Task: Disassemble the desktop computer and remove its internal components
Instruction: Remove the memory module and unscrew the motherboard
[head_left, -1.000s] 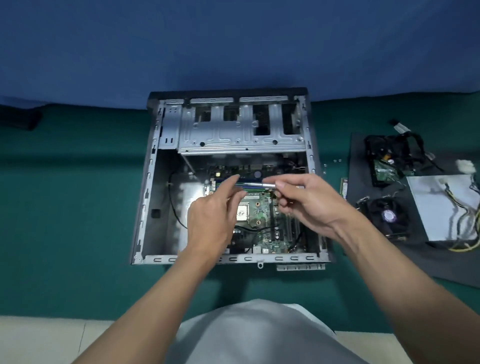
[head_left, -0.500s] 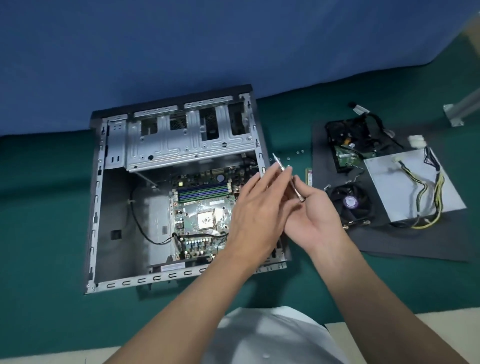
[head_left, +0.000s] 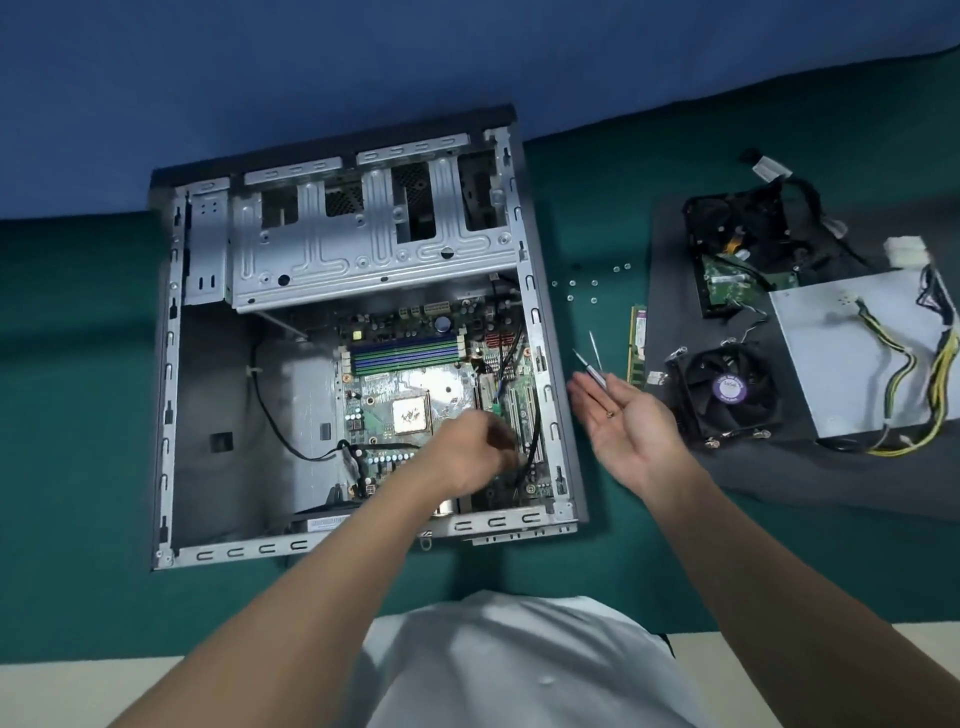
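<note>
The open desktop case (head_left: 541, 332) lies flat on the green cloth with its motherboard (head_left: 447, 382) exposed. My left hand (head_left: 470, 454) is inside the case over the board's lower right, by the expansion slots and a black cable; it is blurred and its fingers look curled. My right hand (head_left: 631, 421) is palm up just right of the case, fingers straight. A small screw (head_left: 609, 413) lies in the palm and a thin screwdriver (head_left: 589, 368) rests across the fingers, tip pointing away.
Memory slots (head_left: 405, 353) and the bare processor (head_left: 411, 413) sit on the board below the metal drive cage (head_left: 363, 249). Several loose screws (head_left: 582, 286) lie right of the case. A memory stick (head_left: 638, 343), cooler fan (head_left: 727, 389), hard drive (head_left: 737, 249) and power supply (head_left: 841, 353) lie on or beside a black mat (head_left: 779, 473).
My hands have parted: the left went back down into the case, the right turned palm up with the screw and screwdriver on it. The view shifted slightly.
</note>
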